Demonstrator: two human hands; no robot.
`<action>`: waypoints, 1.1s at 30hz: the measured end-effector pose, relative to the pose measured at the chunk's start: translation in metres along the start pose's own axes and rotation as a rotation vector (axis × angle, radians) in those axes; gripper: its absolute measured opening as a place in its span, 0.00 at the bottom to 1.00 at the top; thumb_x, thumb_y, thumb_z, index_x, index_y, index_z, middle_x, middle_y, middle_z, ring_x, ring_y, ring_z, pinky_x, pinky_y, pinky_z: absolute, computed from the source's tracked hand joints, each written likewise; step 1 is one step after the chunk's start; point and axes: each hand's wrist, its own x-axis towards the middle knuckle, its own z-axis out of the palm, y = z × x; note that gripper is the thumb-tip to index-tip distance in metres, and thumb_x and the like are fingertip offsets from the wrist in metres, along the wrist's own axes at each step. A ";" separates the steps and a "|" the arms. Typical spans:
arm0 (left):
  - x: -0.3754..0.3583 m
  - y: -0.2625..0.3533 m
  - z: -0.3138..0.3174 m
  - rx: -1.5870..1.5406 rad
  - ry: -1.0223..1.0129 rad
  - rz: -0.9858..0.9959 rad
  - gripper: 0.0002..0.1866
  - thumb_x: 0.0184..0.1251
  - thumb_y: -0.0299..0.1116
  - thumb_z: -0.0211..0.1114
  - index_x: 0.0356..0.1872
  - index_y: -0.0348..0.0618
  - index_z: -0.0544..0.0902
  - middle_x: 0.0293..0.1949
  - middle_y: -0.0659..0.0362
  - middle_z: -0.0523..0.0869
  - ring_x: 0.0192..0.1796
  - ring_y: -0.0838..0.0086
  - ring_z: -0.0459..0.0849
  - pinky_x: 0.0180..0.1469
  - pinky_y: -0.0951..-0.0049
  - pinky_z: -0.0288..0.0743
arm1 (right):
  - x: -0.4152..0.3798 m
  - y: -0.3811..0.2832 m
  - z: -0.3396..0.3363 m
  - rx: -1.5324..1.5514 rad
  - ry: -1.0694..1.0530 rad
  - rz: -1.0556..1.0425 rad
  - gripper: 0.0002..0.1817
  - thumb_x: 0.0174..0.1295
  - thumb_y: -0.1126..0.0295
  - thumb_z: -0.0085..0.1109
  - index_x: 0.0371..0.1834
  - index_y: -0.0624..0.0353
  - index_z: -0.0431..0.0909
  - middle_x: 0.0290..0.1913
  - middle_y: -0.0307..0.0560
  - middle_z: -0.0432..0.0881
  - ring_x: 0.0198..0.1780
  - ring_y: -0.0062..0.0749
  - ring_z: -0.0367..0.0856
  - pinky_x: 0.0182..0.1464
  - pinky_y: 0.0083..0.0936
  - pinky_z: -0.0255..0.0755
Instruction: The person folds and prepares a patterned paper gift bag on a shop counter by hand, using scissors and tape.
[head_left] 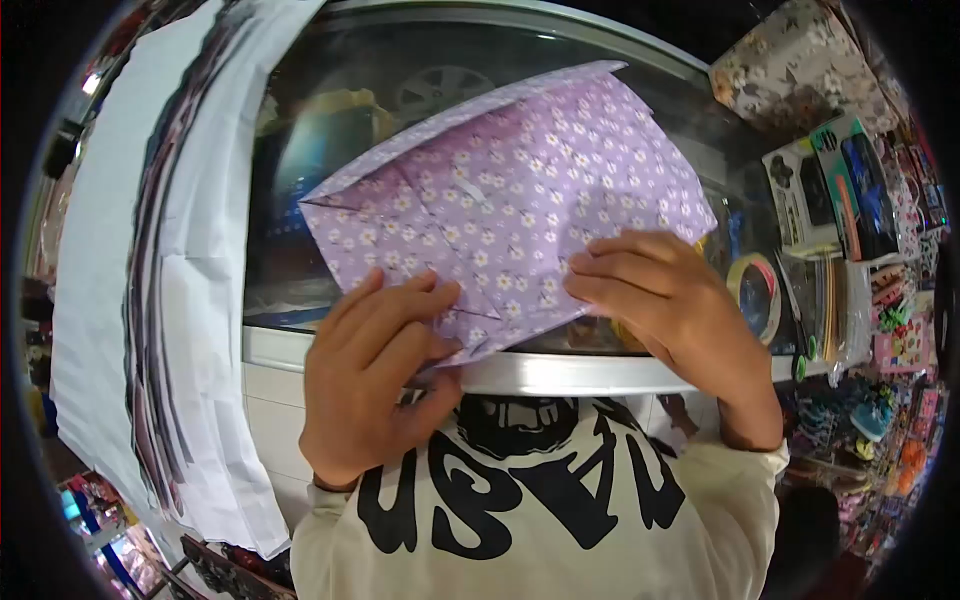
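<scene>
Your left hand (375,375) has its grip closed on the lower corner of the purple floral gift wrap (500,205), thumb beneath and fingers curled over the folded edge. Your right hand (665,300) lies flatter, fingertips pressing the lower right edge with the thumb hidden behind, so it looks like a pinch on the paper too. The wrapped parcel sits between both hands, resting on the glass top of the display table (560,372), tilted up away from you.

To do this fold well, I'd judge you should keep the left pinch firm on the corner flap, run the right fingertips along the crease so it lies sharp, and hold the paper taut so the taped seam near the middle doesn't lift.

Outward: a roll of tape (757,293) lies just right of your right hand on the glass. Sheets of white paper (190,280) hang at left. Packaged goods (850,200) crowd the shelves at right.
</scene>
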 end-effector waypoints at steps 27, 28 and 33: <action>-0.001 -0.003 0.021 0.055 0.313 -0.012 0.17 0.54 0.29 0.73 0.48 0.47 0.86 0.34 0.61 0.88 0.44 0.68 0.87 0.67 0.54 0.65 | -0.004 0.001 -0.020 0.009 0.030 0.074 0.14 0.58 0.72 0.60 0.48 0.56 0.82 0.48 0.46 0.84 0.52 0.42 0.82 0.66 0.43 0.69; -0.001 -0.003 0.017 0.095 0.264 0.023 0.18 0.54 0.29 0.73 0.48 0.47 0.86 0.34 0.61 0.88 0.45 0.68 0.86 0.68 0.54 0.64 | -0.008 0.004 -0.019 -0.026 0.024 0.058 0.15 0.56 0.75 0.60 0.48 0.55 0.81 0.49 0.45 0.84 0.53 0.41 0.81 0.67 0.42 0.68; -0.002 0.003 0.004 0.121 0.076 0.060 0.14 0.52 0.37 0.75 0.42 0.52 0.89 0.40 0.63 0.86 0.49 0.68 0.85 0.71 0.52 0.59 | -0.021 0.023 -0.023 0.075 -0.178 0.060 0.24 0.57 0.78 0.57 0.60 0.54 0.77 0.61 0.44 0.80 0.63 0.42 0.76 0.72 0.45 0.63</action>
